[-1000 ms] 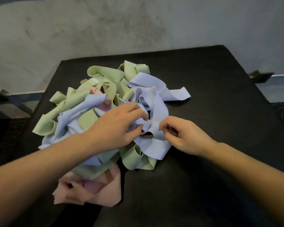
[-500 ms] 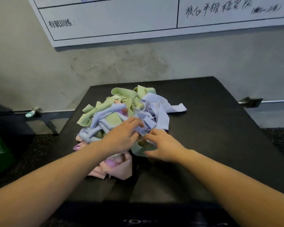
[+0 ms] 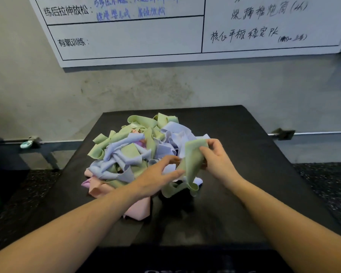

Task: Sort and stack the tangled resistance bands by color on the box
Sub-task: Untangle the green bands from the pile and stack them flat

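Note:
A tangled heap of resistance bands (image 3: 130, 152) in green, lilac and pink lies on the left half of the black box (image 3: 254, 174). My right hand (image 3: 218, 159) pinches the upper end of a green band (image 3: 191, 164) lifted off the heap's right side; its lower loop still trails on the box. My left hand (image 3: 158, 178) reaches in from the left, its fingertips at the same green band's left edge and over the heap. Pink bands (image 3: 98, 188) stick out at the heap's near-left.
The box stands against a grey wall with a written whiteboard (image 3: 185, 28) above it. A metal rail (image 3: 311, 133) runs along the wall on both sides. Speckled dark floor (image 3: 323, 184) lies to the right of the box.
My right hand has taken hold of a green band and raised it from the heap's right edge. My left hand slid right toward it. The camera tilted up, showing more of the whiteboard.

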`<state>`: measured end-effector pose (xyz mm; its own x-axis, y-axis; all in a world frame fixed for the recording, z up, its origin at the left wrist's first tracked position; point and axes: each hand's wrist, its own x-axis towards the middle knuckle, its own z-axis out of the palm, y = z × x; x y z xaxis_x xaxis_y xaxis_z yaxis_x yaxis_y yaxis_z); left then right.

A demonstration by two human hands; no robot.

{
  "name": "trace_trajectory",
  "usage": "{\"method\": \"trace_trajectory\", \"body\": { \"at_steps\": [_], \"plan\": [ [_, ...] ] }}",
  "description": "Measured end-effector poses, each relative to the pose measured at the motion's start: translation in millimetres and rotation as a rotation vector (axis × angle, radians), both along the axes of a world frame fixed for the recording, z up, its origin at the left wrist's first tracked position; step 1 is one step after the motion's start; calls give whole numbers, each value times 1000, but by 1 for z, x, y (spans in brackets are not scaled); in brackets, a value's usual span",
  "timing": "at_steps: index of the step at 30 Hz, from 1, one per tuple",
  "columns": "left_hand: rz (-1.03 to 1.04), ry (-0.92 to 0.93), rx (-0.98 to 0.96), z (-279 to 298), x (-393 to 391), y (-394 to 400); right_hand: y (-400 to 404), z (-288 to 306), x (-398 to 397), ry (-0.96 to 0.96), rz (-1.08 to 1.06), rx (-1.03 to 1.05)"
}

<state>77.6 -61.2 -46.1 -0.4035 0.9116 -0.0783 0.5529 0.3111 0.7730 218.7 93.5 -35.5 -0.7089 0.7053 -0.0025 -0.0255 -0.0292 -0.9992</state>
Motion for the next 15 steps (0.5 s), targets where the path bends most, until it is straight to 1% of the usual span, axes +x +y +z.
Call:
{"method": "trace_trajectory", "body": {
  "at_steps": [2,4,5,6,9,11,13,15],
  "plan": [
    [10,-22,35,1,10,4,3,11,3,53,-12,-168],
    [15,-66,79,2,21,8,3,21,6,131,25,-366],
    [24,-112,108,3,27,10,2,25,8,153,48,-423],
    [34,-170,142,5,32,12,1,28,9,150,66,-433],
    [77,-408,268,17,48,17,-1,35,15,83,81,-315],
    [121,-517,319,25,57,19,-2,39,20,50,66,-221],
    [153,-496,341,29,65,22,-5,41,26,28,80,-138],
    [223,-386,332,32,73,24,-9,43,32,1,98,-33]
  ]
}}
